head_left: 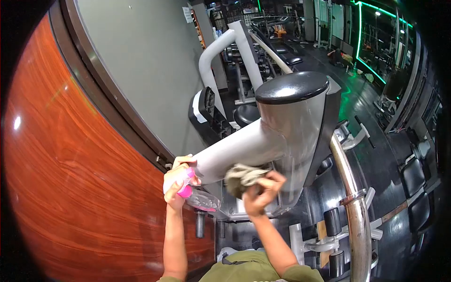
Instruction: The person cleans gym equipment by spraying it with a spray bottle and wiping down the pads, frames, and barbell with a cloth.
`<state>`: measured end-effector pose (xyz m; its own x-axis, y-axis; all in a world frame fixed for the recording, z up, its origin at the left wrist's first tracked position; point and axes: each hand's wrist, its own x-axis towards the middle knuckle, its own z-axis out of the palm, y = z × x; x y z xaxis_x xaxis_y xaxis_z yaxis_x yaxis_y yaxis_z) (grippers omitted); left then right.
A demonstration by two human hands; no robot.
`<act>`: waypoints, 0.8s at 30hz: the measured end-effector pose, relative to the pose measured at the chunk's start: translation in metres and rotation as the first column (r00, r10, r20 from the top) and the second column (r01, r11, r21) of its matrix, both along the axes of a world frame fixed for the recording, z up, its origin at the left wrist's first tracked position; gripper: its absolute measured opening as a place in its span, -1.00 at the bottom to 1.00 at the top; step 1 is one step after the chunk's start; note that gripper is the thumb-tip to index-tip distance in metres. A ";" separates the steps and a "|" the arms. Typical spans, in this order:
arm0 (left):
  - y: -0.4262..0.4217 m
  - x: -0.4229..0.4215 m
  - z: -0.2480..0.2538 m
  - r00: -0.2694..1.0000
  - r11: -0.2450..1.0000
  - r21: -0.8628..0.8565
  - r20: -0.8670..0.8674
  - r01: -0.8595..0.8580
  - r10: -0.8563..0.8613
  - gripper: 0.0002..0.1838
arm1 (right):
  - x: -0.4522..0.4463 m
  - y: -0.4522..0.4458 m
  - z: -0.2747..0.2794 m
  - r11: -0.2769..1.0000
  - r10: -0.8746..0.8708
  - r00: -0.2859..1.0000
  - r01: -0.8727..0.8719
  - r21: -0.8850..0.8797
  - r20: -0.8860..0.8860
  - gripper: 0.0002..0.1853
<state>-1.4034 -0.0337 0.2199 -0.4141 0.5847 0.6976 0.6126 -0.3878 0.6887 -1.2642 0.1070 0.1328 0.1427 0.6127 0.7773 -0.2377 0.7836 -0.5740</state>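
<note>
My left hand (177,183) is wrapped round the pink head of a clear spray bottle (205,199), beside the lower end of a thick grey machine tube. The bottle lies tilted, its body pointing right. In my right hand (264,192) is a crumpled grey-green cloth (245,178), close against the underside of the grey tube (235,149). The hand and cloth are slightly blurred. Above them the tube joins a wide upright column with a black cap (292,87).
A reddish wood panel (94,178) fills the left side, next to a grey wall (141,61). A chrome bar (357,225) and padded rollers (332,222) stand at the lower right. Benches and weights stand behind; a person (336,57) is low down in the far background.
</note>
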 end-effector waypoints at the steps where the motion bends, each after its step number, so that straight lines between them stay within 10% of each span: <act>1: 0.000 0.000 0.000 1.000 1.000 0.000 0.000 -0.003 0.003 -0.43 | -0.005 -0.010 -0.009 0.995 0.077 0.992 -0.082 0.053 0.103 -0.70; 5: 0.002 0.001 0.000 1.000 1.000 0.019 -0.021 -0.012 0.012 -0.43 | -0.001 -0.016 -0.005 0.973 0.226 0.947 -0.229 -0.016 0.228 -0.63; 12: 0.001 0.007 0.003 0.997 0.999 -0.016 0.061 -0.035 0.036 -0.40 | 0.046 0.018 0.076 0.992 -0.126 0.961 0.115 0.060 0.247 -0.54; 19: 0.001 0.005 -0.002 0.999 0.999 -0.001 0.013 -0.044 0.044 -0.41 | 0.033 0.004 0.089 0.937 0.118 0.866 -0.259 0.233 0.485 -0.48; 24: 0.003 0.003 -0.003 0.999 0.999 0.042 -0.029 -0.019 0.021 -0.42 | 0.065 0.037 0.137 0.984 -0.117 0.924 0.059 0.167 0.365 -0.45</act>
<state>-1.4002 -0.0305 0.2170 -0.4043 0.5463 0.7335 0.6404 -0.4035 0.6535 -1.1991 0.1435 0.2693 -0.1265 0.4831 0.8664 0.0442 0.8753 -0.4816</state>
